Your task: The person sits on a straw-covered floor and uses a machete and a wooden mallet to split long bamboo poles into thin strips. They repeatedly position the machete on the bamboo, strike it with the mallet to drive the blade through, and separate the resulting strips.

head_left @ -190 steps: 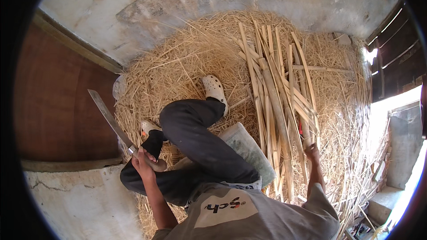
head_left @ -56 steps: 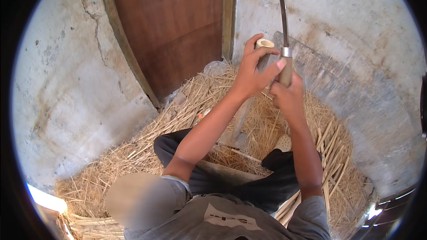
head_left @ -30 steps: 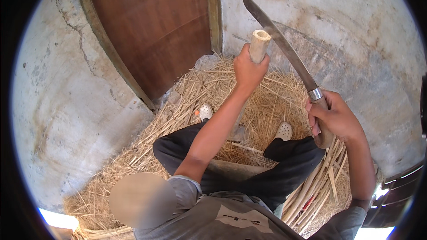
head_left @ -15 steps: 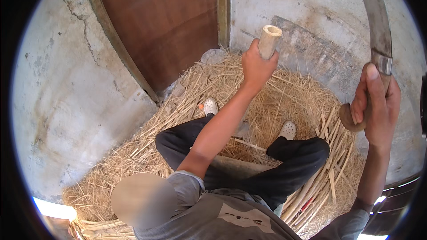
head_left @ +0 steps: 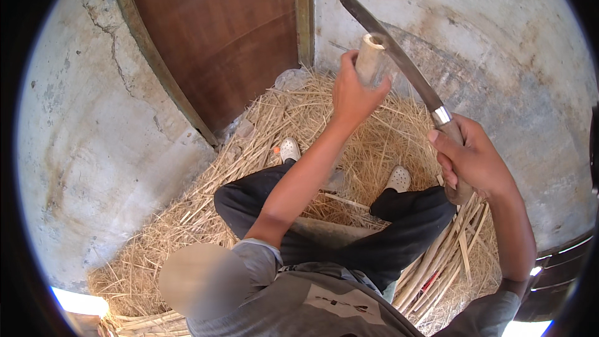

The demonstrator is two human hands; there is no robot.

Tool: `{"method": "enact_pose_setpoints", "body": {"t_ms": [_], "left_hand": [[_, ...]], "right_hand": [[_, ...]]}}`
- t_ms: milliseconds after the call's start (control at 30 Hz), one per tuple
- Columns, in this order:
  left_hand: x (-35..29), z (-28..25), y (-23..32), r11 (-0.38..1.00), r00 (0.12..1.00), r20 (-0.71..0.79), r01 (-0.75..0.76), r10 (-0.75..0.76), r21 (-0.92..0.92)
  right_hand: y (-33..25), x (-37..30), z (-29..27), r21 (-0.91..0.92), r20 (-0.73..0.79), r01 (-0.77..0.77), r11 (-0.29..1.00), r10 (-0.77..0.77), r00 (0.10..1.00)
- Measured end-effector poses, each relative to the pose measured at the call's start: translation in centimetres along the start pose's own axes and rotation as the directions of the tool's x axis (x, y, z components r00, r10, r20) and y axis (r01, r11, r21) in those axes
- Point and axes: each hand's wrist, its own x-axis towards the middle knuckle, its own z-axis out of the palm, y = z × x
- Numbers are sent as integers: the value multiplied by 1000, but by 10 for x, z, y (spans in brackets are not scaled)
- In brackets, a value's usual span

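Observation:
My left hand (head_left: 355, 97) is around the lower part of a pale bamboo tube (head_left: 370, 65), its thumb lifted away from the side and slightly blurred. The tube stands nearly upright with its hollow cut end up; its bottom is hidden behind the hand. A long machete (head_left: 409, 68) is gripped by its wooden handle in my right hand (head_left: 471, 153). Its dark blade slants up to the left and crosses the right edge of the tube's rim. Whether the blade touches the rim or passes just over it, I cannot tell.
Dry straw and split strips (head_left: 355, 162) cover the floor around my feet. A bundle of long strips (head_left: 446, 256) lies beside my right leg. Ahead are a brown door (head_left: 212, 31) and stained plaster walls (head_left: 505, 43). A blurred round shape (head_left: 203, 281) is at lower left.
The machete has swung down and left from the upper right, onto or just over the tube's top. My left thumb has come away from the tube.

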Motion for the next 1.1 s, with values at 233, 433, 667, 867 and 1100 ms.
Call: {"method": "enact_pose_setpoints", "body": {"t_ms": [233,433,667,867,1100], "left_hand": [[-74,-102,68,636,868,496,393,-19,-664],[-49,-155,114,729,755,600,563,-263,-388],[-1,-202,92,941,875,399,330,-274,-76],[49,-214,72,932,837,411,300,-360,204],[60,-226,70,875,833,367,253,-414,414]], "right_hand": [[-8,17,74,511,-97,198,836,-173,980],[-11,53,74,140,-130,480,866,-465,876],[172,26,-44,-281,-671,226,933,-359,649],[626,-134,-6,-311,-746,-752,581,341,572],[602,-177,146,38,-779,-975,218,618,107]]}}
